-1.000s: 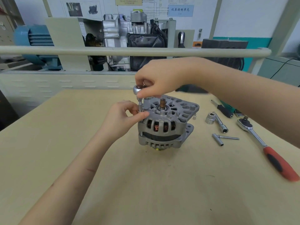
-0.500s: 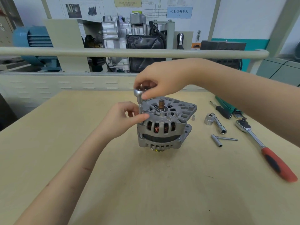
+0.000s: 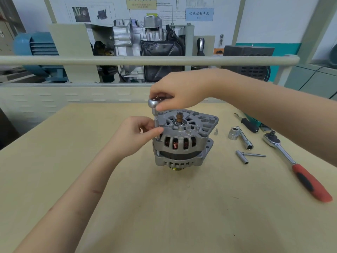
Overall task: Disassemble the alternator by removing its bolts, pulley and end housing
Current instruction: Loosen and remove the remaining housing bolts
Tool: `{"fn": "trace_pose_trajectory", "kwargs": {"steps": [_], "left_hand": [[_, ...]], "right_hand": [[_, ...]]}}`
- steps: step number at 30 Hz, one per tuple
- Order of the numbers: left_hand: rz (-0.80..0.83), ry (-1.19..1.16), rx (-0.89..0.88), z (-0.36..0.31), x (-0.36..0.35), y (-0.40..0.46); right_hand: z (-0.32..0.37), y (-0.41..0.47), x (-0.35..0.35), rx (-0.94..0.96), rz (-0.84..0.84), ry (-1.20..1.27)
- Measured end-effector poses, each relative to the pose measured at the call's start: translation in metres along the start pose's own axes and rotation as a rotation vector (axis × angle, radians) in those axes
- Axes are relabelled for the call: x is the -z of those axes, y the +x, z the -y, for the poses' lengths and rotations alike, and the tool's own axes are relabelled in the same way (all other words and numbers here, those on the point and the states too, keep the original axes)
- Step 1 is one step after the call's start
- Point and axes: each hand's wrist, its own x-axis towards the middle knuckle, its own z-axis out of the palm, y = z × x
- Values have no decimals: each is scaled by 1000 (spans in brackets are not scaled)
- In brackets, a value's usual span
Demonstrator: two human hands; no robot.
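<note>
Grey cast-aluminium alternator (image 3: 184, 141) upright mid-counter, pulley down. Right hand (image 3: 179, 94) fingers clamped on small chrome ratchet head (image 3: 154, 103); left hand (image 3: 135, 135) fingers pinching extension shaft (image 3: 156, 123). Keep shaft vertical, socket seated on through-bolt, turn short strokes.

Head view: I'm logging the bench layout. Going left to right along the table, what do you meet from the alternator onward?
alternator → small socket → L-shaped socket wrench → red-handled ratchet
</note>
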Motion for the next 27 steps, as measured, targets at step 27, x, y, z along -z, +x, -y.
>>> {"fn": "trace_pose_trajectory", "kwargs": {"steps": [27], "left_hand": [[102, 160, 48, -2, 6, 2]], "right_hand": [[3, -1, 1, 0, -9, 17]]}}
